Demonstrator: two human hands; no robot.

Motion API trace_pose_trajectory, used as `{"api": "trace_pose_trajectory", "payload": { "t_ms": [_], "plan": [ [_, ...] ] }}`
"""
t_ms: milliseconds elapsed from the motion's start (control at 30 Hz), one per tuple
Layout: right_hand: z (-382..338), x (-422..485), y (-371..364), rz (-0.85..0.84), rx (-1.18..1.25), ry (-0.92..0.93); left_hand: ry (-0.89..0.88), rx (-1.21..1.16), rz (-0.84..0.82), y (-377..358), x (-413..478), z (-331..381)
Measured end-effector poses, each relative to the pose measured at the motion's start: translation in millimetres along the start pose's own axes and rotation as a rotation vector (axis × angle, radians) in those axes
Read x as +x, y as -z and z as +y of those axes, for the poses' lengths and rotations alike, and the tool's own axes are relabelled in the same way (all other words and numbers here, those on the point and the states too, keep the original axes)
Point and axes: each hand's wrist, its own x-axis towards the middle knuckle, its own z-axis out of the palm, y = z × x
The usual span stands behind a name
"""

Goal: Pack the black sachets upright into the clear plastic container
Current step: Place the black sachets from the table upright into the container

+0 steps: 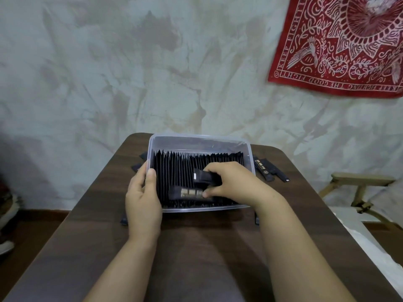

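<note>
On the dark worktop (196,247), the left hand (141,199) grips the container (196,139) by its left wall while the right hand (235,182) pinches sachets (202,177): turn them upright, then wedge them in snugly.

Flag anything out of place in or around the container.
Two sachets lie flat across the upright rows in the container, held by the right hand. Loose sachets lie on the table beside it.

Dark wooden table (196,247) fills lower centre. Stained pale wall (130,73) behind. Red patterned cloth (340,44) hangs upper right. Wooden frame (359,182) at right edge, white sheet (370,243) below.
</note>
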Motion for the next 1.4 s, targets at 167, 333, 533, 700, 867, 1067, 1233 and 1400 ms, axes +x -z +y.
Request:
{"api": "trace_pose_trajectory", "payload": {
  "t_ms": [167, 333, 533, 700, 867, 1067, 1233, 1400],
  "plan": [
    [8.1, -3.4, 5.7, 0.030, 0.090, -0.003, -0.008, -0.014, 0.007, -1.0, 0.9, 1.5],
    [13.5, -9.4, 15.5, 0.025, 0.051, -0.036, -0.010, -0.026, -0.005, -0.5, -0.5, 3.8],
    [23.0, -16.6, 24.4, 0.023, -0.011, -0.075, -0.025, -0.027, -0.015, -0.7, -2.8, 4.9],
    [26.3, -18.5, 27.4, 0.024, -0.034, -0.104, -0.032, -0.045, -0.013, -1.4, -4.6, 8.7],
    [25.4, -17.5, 33.3, 0.283, 0.227, -0.101, -0.041, -0.051, -0.006, -3.1, -6.2, 12.0],
    [22.4, -9.1, 26.6, 0.759, 0.592, -0.133, -0.038, -0.049, -0.012, -2.9, -6.1, 8.3],
    [27.3, -1.1, 15.8, 0.803, 0.614, -0.173, -0.043, -0.029, -0.036, -3.8, -7.6, 4.1],
    [27.4, -1.7, 14.4, 0.852, 0.552, -0.145, -0.062, -0.016, -0.057, -4.5, -9.4, 4.6]
  ]
}}
